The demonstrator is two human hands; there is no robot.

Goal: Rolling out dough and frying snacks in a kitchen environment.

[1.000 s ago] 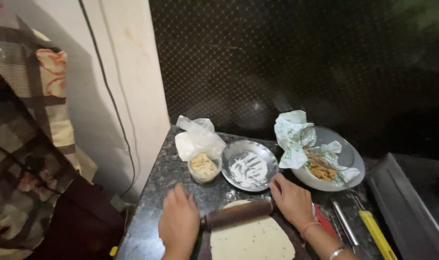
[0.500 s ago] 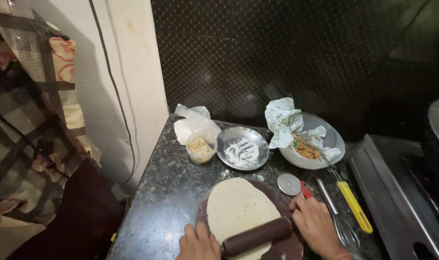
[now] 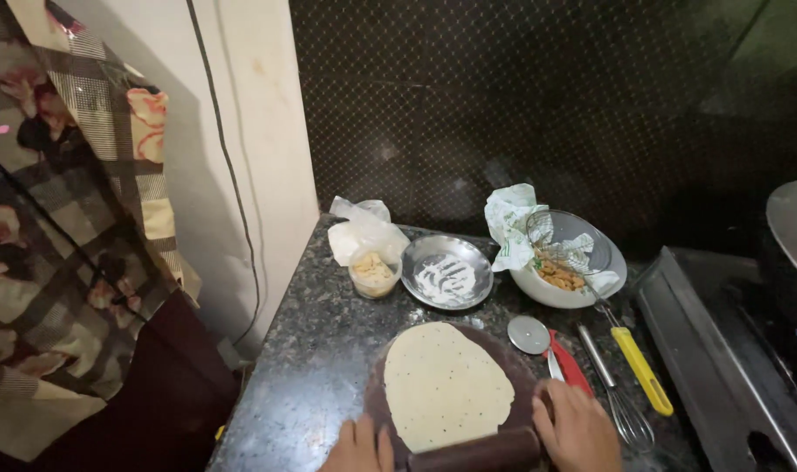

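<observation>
A flat oval of rolled dough (image 3: 446,385) lies on a dark round board (image 3: 525,376) on the speckled stone counter (image 3: 320,350). A brown wooden rolling pin (image 3: 477,453) rests across the dough's near edge. My left hand (image 3: 359,447) presses on the pin's left end, my right hand (image 3: 577,430) on its right end, palms down at the bottom of the view. Both hands are partly cut off by the frame's edge.
Behind the board stand a small plastic tub of filling (image 3: 374,273) with a plastic bag, a steel plate of flour (image 3: 446,271) and a white bowl with a strainer and paper (image 3: 569,262). A round cutter (image 3: 529,335), red-handled tool (image 3: 569,363), yellow-handled whisk (image 3: 639,367); stove (image 3: 730,350) on the right.
The pin has rolled back from the dough's far edge to its near edge, and my hands came back with it. The dough has grown longer and the view has tilted.
</observation>
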